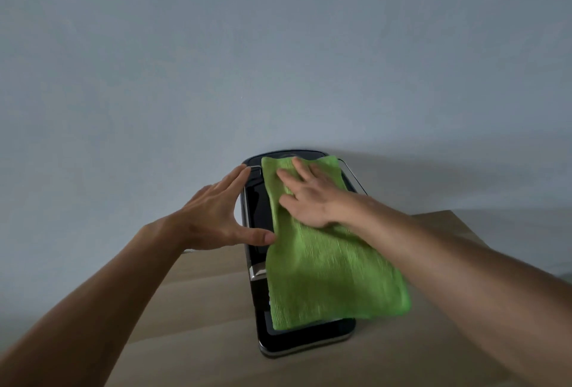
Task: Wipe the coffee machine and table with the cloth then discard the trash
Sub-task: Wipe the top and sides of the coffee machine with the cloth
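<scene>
1 ribbed cloth [325, 262], glossy blk machine [258, 219]

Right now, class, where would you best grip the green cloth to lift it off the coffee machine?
Probably pinch the cloth at its near end, coming from the front: that end drapes loose over the coffee machine, while the right hand presses its far half flat.
</scene>
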Tool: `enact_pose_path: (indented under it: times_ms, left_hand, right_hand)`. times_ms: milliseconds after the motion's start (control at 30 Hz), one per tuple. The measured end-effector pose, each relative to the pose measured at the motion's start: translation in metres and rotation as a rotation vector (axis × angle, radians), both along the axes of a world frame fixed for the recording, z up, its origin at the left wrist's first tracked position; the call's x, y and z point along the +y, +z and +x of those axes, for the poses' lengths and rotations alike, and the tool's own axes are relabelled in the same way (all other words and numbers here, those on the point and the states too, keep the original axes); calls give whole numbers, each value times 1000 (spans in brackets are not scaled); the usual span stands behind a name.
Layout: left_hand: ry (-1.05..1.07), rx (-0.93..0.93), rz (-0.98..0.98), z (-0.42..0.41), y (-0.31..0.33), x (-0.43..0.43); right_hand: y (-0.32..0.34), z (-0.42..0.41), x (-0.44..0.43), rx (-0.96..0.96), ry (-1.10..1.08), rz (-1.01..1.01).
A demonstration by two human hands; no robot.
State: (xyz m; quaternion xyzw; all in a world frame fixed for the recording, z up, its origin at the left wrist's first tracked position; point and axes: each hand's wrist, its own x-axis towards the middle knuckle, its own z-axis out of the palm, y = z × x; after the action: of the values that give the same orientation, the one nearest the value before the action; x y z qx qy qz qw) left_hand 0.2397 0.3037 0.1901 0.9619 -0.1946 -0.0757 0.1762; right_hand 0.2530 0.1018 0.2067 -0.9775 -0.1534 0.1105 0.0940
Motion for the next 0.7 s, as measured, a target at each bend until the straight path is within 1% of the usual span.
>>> enact_pose_path:
  times_ms: [100, 233, 300, 400, 500, 600, 700]
  left_hand:
    - [12, 9, 15, -1, 3, -1]
    - [-1, -2, 62, -3, 5, -1]
    - [1, 0, 68, -3, 6, -2]
    - [-13, -8, 68, -3, 5, -2]
    - [-24, -22, 75, -3, 4, -1]
    - [-31, -13, 58, -3, 4, 1]
    - [-31, -15, 53, -2, 4, 1]
  right_hand:
    - [-1, 15, 4, -12, -20, 27]
    - [-5, -12, -1, -72, 30, -12]
    - [-5, -19, -6, -72, 55, -1]
    - [-3, 2, -3, -25, 22, 9]
    - [-2, 36, 8, -27, -3, -1]
    - [-1, 63, 13, -44, 49, -16]
    - [-1, 72, 15, -57, 208, -7]
